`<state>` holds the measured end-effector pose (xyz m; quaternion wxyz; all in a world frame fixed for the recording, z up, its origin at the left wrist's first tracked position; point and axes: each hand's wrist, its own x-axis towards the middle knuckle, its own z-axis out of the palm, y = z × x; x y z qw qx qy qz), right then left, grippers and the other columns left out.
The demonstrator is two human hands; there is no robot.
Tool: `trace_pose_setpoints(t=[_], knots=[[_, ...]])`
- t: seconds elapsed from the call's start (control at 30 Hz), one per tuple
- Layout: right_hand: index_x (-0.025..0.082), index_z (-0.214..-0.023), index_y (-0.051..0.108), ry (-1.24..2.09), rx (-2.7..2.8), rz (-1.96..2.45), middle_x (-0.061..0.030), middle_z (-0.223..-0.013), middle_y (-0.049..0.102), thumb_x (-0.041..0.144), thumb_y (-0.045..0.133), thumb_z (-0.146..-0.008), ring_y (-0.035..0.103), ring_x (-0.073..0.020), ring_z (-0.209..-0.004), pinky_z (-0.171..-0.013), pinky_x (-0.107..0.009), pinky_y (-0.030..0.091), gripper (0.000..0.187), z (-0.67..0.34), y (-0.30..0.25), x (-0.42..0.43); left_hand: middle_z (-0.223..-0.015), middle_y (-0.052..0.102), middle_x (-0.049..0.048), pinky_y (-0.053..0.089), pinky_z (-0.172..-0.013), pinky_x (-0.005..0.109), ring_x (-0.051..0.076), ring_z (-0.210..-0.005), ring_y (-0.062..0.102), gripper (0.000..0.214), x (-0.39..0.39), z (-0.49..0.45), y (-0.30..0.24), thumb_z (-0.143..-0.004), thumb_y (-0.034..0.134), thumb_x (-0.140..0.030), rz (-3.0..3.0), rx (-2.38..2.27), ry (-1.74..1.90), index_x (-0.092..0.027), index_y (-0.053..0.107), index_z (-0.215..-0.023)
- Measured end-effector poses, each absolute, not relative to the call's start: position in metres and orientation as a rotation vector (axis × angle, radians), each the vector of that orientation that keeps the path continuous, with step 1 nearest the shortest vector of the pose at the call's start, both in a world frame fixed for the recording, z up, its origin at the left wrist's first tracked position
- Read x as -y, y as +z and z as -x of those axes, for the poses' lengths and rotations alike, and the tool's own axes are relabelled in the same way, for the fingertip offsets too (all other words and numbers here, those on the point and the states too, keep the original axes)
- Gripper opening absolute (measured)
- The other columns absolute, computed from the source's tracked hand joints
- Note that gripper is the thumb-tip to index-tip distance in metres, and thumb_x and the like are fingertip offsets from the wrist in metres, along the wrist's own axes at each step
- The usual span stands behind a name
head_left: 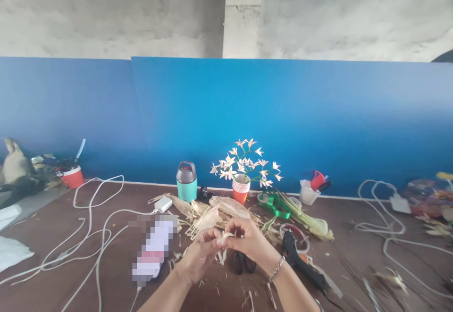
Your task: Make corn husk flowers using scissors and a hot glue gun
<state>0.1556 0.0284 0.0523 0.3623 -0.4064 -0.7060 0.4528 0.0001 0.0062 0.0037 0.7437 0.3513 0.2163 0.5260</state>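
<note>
Both hands meet low in the middle of the head view, over a brown table. Between their fingertips is a small pale husk strip (227, 236), bent in a curve. My left hand (204, 248) pinches its near-left end, and my right hand (247, 240) grips it from the other side with thumb and forefinger. Just below lie black-handled scissors (244, 262), partly hidden by my right hand. Behind my fingers spreads a heap of dried husks (201, 220). A stack of paper cups (241, 188) beyond it holds pale husk flowers (244, 161) on green stems.
A black glue gun (300, 260) and a tape roll (295, 237) lie right of my hands, near green ribbon (278, 204) and a bundle of stalks (307, 218). To the left are a blurred-out phone (155, 250), white cables (102, 231) and a teal bottle (187, 187).
</note>
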Motion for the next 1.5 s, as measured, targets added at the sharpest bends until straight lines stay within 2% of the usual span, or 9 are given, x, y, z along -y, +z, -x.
trace_pose_setpoints(t=[0.23, 0.37, 0.53, 0.77, 0.97, 1.23, 1.5], knots=[[0.018, -0.058, 0.053, 1.327, 1.831, 1.021, 0.0062, -0.05, 0.048, 0.028, 0.076, -0.061, 0.037, -0.008, -0.048, -0.047, -0.021, 0.026, 0.025, -0.161, 0.047, -0.033, -0.061, 0.061, -0.0015, 0.035, -0.059, 0.021, 0.008, -0.057, 0.051, 0.014, -0.005, -0.003, 0.008, -0.061, 0.081, -0.019, -0.762, -0.444, 1.111, -0.015, 0.068, -0.064], [0.017, -0.058, 0.053, 1.244, 1.931, 1.085, 0.0049, -0.054, 0.051, 0.027, 0.077, -0.059, 0.038, -0.0085, -0.052, -0.049, -0.022, 0.028, 0.026, -0.166, 0.052, -0.034, -0.058, 0.063, -0.0014, 0.036, -0.057, 0.021, 0.008, -0.054, 0.052, 0.017, -0.002, -0.005, 0.013, -0.055, 0.085, -0.022, -0.77, -0.48, 1.104, -0.016, 0.072, -0.064], [0.017, -0.058, 0.054, 1.109, 1.99, 1.23, 0.0038, -0.058, 0.051, 0.032, 0.077, -0.057, 0.041, -0.0102, -0.057, -0.052, -0.022, 0.033, 0.028, -0.171, 0.064, -0.032, -0.061, 0.068, 0.0004, 0.04, -0.063, 0.024, 0.011, -0.059, 0.055, 0.018, -0.004, -0.006, 0.011, -0.051, 0.086, -0.028, -0.831, -0.663, 1.157, -0.017, 0.074, -0.06], [0.016, -0.058, 0.058, 0.969, 2.105, 1.4, 0.0039, -0.056, 0.057, 0.026, 0.074, -0.057, 0.047, -0.0108, -0.055, -0.05, -0.022, 0.032, 0.019, -0.183, 0.061, -0.035, -0.06, 0.065, 0.0005, 0.038, -0.062, 0.025, 0.013, -0.059, 0.051, 0.016, -0.008, -0.005, 0.013, -0.059, 0.08, -0.032, -1.213, -0.89, 1.088, -0.018, 0.074, -0.06], [0.017, -0.058, 0.06, 0.859, 2.192, 1.487, 0.0038, -0.058, 0.06, 0.026, 0.075, -0.055, 0.049, -0.0114, -0.057, -0.05, -0.021, 0.03, 0.018, -0.189, 0.057, -0.038, -0.06, 0.064, 0.0007, 0.038, -0.061, 0.026, 0.015, -0.059, 0.052, 0.008, -0.007, -0.006, 0.012, -0.065, 0.073, -0.026, -1.372, -1.031, 1.025, -0.018, 0.073, -0.061], [0.016, -0.059, 0.06, 0.903, 2.137, 1.461, 0.0031, -0.056, 0.06, 0.034, 0.075, -0.058, 0.048, -0.0117, -0.057, -0.05, -0.022, 0.032, 0.023, -0.189, 0.054, -0.039, -0.067, 0.063, 0.0025, 0.039, -0.065, 0.026, 0.017, -0.067, 0.053, 0.019, -0.007, -0.006, 0.012, -0.069, 0.071, -0.034, -1.402, -1.014, 1.097, -0.016, 0.069, -0.064], [0.016, -0.057, 0.061, 0.927, 2.138, 1.436, 0.0028, -0.056, 0.059, 0.032, 0.074, -0.059, 0.049, -0.0118, -0.057, -0.051, -0.022, 0.033, 0.021, -0.188, 0.054, -0.04, -0.067, 0.059, 0.0006, 0.037, -0.066, 0.026, 0.015, -0.066, 0.05, 0.022, -0.008, -0.007, 0.008, -0.072, 0.068, -0.038, -1.404, -1.023, 1.151, -0.016, 0.066, -0.067]])
